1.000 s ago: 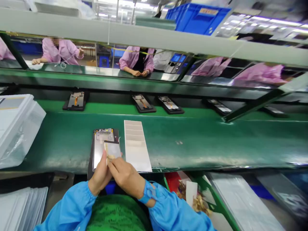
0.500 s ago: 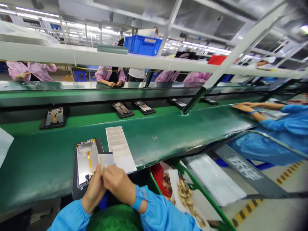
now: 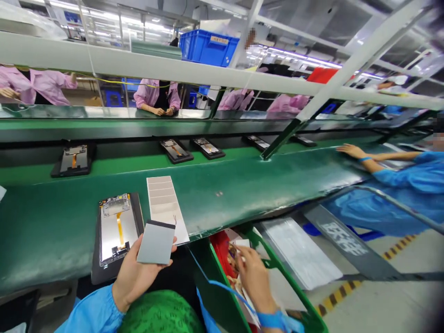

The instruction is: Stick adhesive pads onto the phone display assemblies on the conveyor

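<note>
My left hand holds a flat grey battery with a dark strip along its top edge, fingers under it and thumb at its side. Thin wires stick up near its upper right corner. Left of it, an opened tablet with a silver back and an orange ribbon cable lies on a dark board. Behind the battery is a white sheet divided into strips. My right hand is over a green bin of scraps, fingers pinched together; what they hold, if anything, is too small to make out.
Several opened tablets, one of them at the left, lie on the green conveyor. A slanted metal post stands on the bench. To the right, a co-worker's arm rests on the bench. Plastic-wrapped sheets sit beside the bin.
My hands were together at the battery; my right hand has moved right, over the green bin. My left hand keeps the battery, now turned with its broad face showing.
</note>
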Motion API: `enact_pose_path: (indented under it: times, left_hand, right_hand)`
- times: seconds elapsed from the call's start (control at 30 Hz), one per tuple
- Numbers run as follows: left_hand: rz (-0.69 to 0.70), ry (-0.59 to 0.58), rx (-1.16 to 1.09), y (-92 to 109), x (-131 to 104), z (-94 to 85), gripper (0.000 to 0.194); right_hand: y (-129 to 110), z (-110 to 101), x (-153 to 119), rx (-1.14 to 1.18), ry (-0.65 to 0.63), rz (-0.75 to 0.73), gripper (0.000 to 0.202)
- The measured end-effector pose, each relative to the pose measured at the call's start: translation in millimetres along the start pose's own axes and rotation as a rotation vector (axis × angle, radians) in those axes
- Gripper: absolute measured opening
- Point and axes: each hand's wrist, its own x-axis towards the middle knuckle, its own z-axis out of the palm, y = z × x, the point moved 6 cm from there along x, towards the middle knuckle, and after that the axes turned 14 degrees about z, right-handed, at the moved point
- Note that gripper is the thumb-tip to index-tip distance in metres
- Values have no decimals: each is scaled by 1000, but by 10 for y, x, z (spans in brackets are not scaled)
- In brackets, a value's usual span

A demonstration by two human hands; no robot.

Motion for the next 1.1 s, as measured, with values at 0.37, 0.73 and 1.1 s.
enact_pose_path:
  times: [0.37,0.73,1.1]
  left_hand:
    - [640,396,899,751,-380,-311,77]
    - [616,320,890,1317,-353,-717,31]
    - [317,484,566,1369,-719,-1214,54]
  right_hand:
    - [-2516,805,-800,689,-988,-296,45]
    - [-2613,1488,-948,816,-1474,34,43]
    - [-2960,1569,-937,455,-1356,-241,38]
